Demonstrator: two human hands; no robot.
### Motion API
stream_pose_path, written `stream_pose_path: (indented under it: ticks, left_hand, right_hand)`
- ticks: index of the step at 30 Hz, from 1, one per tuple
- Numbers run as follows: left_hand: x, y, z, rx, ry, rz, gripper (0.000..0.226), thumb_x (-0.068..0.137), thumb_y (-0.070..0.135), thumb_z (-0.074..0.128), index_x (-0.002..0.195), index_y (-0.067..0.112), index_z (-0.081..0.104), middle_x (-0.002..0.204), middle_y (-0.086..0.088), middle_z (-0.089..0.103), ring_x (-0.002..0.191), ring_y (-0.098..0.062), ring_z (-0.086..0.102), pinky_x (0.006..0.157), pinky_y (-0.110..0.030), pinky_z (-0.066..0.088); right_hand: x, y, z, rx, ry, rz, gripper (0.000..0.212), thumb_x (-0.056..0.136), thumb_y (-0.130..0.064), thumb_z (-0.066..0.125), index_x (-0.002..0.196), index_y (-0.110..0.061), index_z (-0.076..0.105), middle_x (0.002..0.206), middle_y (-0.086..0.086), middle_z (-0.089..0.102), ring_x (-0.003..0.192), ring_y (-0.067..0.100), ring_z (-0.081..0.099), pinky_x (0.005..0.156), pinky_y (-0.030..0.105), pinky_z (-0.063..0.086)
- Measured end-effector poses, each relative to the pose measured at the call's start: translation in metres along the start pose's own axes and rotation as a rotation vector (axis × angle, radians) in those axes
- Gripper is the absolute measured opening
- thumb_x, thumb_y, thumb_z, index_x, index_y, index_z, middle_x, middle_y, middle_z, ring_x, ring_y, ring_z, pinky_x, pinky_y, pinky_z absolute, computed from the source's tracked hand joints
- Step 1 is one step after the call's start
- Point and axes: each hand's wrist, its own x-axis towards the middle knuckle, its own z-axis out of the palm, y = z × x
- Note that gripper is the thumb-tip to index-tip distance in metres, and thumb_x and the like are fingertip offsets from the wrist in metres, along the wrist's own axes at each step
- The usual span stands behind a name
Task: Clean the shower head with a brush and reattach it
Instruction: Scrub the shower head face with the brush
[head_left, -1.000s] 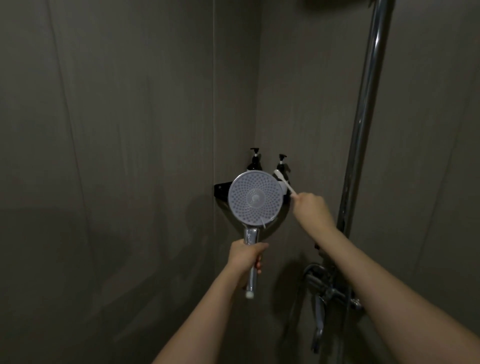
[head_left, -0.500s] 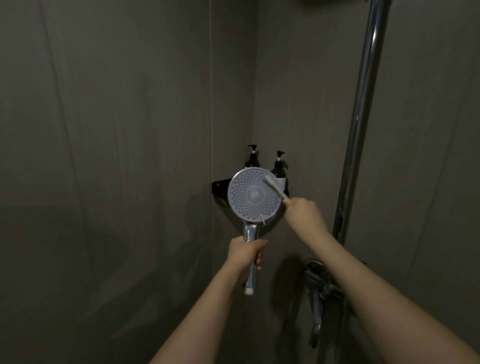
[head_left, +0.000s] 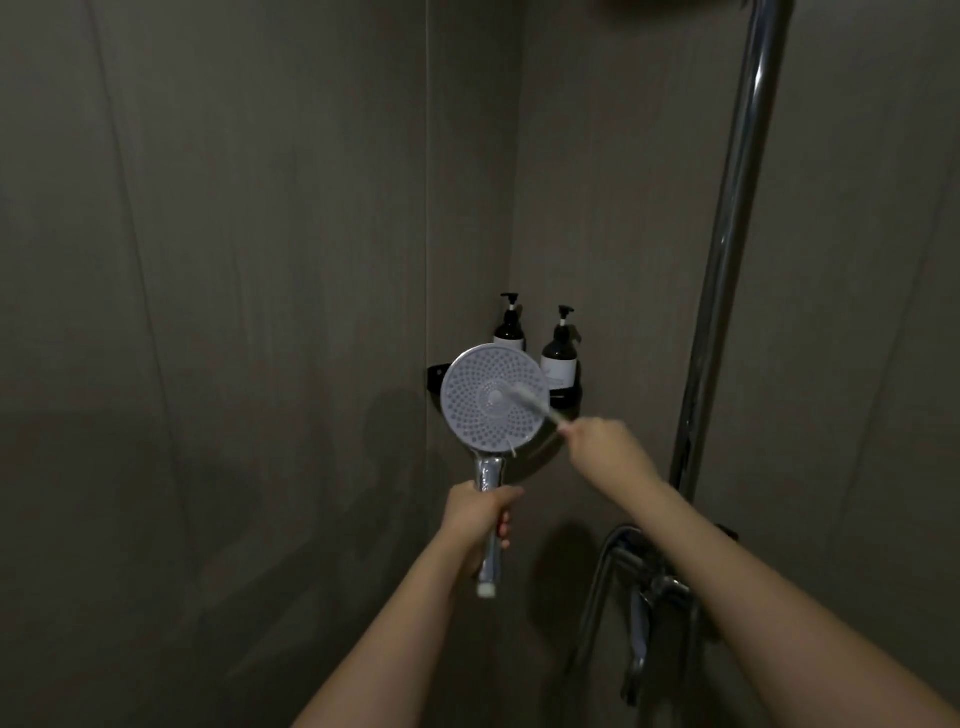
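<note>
The round shower head (head_left: 483, 397) faces me, its pale nozzle face upright on a chrome handle. My left hand (head_left: 480, 519) grips that handle below the face. My right hand (head_left: 602, 447) holds a small pale brush (head_left: 530, 402), blurred, whose head lies on the right half of the nozzle face near its centre. No hose shows at the handle's lower end.
Two dark pump bottles (head_left: 560, 353) stand on a black corner shelf (head_left: 439, 376) behind the shower head. A chrome riser pipe (head_left: 727, 249) runs up the right wall. The mixer tap (head_left: 649, 587) and a hose sit low at right. Dark tiled walls surround me.
The brush has moved from the shower head's upper right rim leftward and down onto its face. My right hand came left with it. The left hand keeps its grip on the handle.
</note>
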Motion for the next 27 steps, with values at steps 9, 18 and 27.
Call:
stream_pose_path:
  ticks: [9, 18, 27]
  left_hand:
    - [0.0, 0.005, -0.004, 0.028, -0.008, 0.007, 0.029, 0.083, 0.004, 0.062, 0.063, 0.013, 0.042, 0.035, 0.003, 0.039, 0.027, -0.008, 0.034, 0.034, -0.015, 0.031]
    - [0.002, 0.005, -0.008, -0.003, -0.022, -0.007, 0.03, 0.084, 0.004, 0.062, 0.065, 0.014, 0.04, 0.037, 0.002, 0.038, 0.029, -0.008, 0.033, 0.034, -0.015, 0.03]
    - [0.003, 0.003, -0.008, -0.048, -0.04, -0.025, 0.03, 0.084, 0.003, 0.06, 0.065, 0.014, 0.04, 0.036, 0.003, 0.037, 0.029, -0.008, 0.033, 0.035, -0.015, 0.029]
  right_hand:
    - [-0.009, 0.004, -0.003, -0.133, 0.043, -0.147, 0.034, 0.099, -0.031, 0.036, 0.104, -0.011, 0.063, 0.093, 0.014, 0.067, 0.078, 0.028, 0.061, 0.061, 0.027, 0.038]
    - [0.002, 0.021, -0.009, -0.044, 0.089, -0.031, 0.035, 0.099, -0.028, 0.039, 0.096, -0.007, 0.066, 0.086, 0.015, 0.065, 0.071, 0.025, 0.055, 0.061, 0.03, 0.041]
    - [-0.009, 0.027, -0.004, -0.188, -0.117, -0.154, 0.034, 0.098, -0.032, 0.04, 0.093, -0.011, 0.065, 0.077, 0.007, 0.061, 0.074, 0.024, 0.058, 0.064, 0.033, 0.044]
